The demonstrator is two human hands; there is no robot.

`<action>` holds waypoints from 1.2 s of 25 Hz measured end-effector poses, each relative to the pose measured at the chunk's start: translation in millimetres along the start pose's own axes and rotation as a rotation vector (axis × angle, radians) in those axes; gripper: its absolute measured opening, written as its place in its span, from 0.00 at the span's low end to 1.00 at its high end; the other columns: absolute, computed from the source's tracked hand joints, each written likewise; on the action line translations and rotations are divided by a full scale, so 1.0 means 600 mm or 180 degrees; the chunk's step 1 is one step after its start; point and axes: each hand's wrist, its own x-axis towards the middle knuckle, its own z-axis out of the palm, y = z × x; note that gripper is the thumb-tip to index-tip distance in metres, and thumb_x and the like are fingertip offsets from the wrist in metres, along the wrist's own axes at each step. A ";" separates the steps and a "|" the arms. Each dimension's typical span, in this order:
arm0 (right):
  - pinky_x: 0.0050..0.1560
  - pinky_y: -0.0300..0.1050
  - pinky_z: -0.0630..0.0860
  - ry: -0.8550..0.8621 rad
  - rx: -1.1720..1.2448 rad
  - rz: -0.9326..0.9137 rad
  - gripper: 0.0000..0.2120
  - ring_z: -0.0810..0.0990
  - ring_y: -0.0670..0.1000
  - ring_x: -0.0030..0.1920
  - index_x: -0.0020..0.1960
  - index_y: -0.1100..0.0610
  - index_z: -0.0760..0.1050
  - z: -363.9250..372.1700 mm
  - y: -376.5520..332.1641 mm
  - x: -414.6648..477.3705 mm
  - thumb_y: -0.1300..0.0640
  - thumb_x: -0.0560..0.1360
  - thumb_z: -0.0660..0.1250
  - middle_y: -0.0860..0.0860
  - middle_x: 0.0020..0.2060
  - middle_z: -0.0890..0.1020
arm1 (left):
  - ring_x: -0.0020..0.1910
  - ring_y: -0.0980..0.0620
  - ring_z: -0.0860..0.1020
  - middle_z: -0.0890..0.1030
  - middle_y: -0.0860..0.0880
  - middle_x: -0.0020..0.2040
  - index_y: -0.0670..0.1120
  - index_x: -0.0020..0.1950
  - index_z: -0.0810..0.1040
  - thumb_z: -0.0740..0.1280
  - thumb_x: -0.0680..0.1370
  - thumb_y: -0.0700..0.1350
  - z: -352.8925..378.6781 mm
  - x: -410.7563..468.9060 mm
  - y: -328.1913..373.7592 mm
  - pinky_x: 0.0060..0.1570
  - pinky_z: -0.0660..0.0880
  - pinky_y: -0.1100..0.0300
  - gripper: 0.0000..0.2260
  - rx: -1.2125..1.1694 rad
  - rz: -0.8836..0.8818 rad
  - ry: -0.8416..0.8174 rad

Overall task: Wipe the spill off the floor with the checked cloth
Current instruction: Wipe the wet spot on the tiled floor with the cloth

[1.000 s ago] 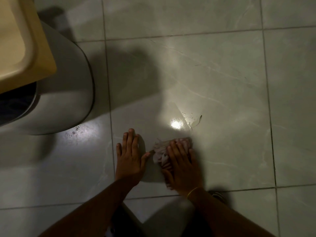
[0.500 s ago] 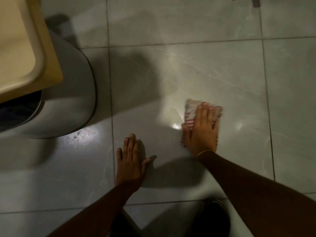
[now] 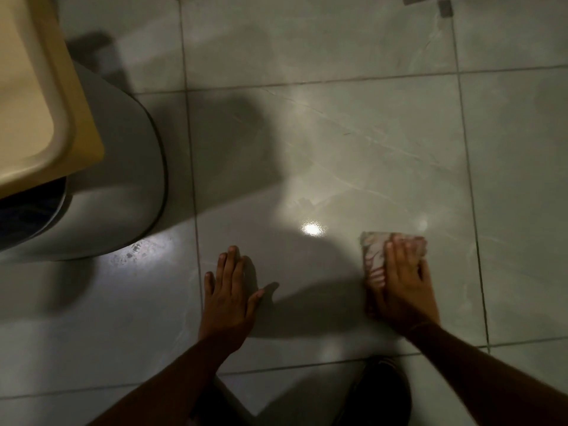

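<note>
While palm-down, left hand (image 3: 229,299) flat on floor (image 3: 338,133), right hand (image 3: 402,290) flat on checked cloth (image 3: 373,250).

Under our right fingers (image 3: 399,256) we see the checked cloth (image 3: 373,256), red on pale white. Beyond them the floor (image 3: 368,133) is grey-green tile, pale-veined, with dark grout lines. Left of our left fingers (image 3: 229,265) stands a grey bin (image 3: 123,179).

cloth (image 3: 373,255) on floor (image 3: 353,133), under right hand (image 3: 402,290)
</note>
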 end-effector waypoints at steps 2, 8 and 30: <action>0.85 0.69 0.56 -0.0060 0.0173 0.0712 0.46 0.50 0.63 0.88 0.88 0.60 0.47 -0.037 0.039 0.065 0.31 0.81 0.50 0.59 0.89 0.52 | 0.86 0.53 0.38 0.40 0.54 0.88 0.50 0.86 0.51 0.46 0.82 0.70 -0.004 -0.001 0.001 0.82 0.40 0.45 0.38 0.0011 0.0005 -0.0027; 0.84 0.73 0.53 0.0371 0.0281 0.0759 0.45 0.54 0.70 0.86 0.87 0.64 0.51 -0.070 -0.139 0.228 0.33 0.82 0.50 0.65 0.87 0.55 | 0.86 0.54 0.36 0.40 0.54 0.87 0.50 0.86 0.51 0.47 0.82 0.70 0.001 -0.001 0.009 0.82 0.41 0.44 0.37 0.0071 -0.0073 0.0022; 0.85 0.72 0.51 0.0329 0.0106 -0.0066 0.44 0.55 0.69 0.86 0.87 0.62 0.52 -0.043 -0.238 0.198 0.34 0.83 0.54 0.64 0.87 0.57 | 0.86 0.53 0.36 0.37 0.54 0.87 0.52 0.86 0.45 0.44 0.82 0.71 -0.013 -0.001 0.001 0.82 0.39 0.46 0.38 0.0069 0.0003 -0.0203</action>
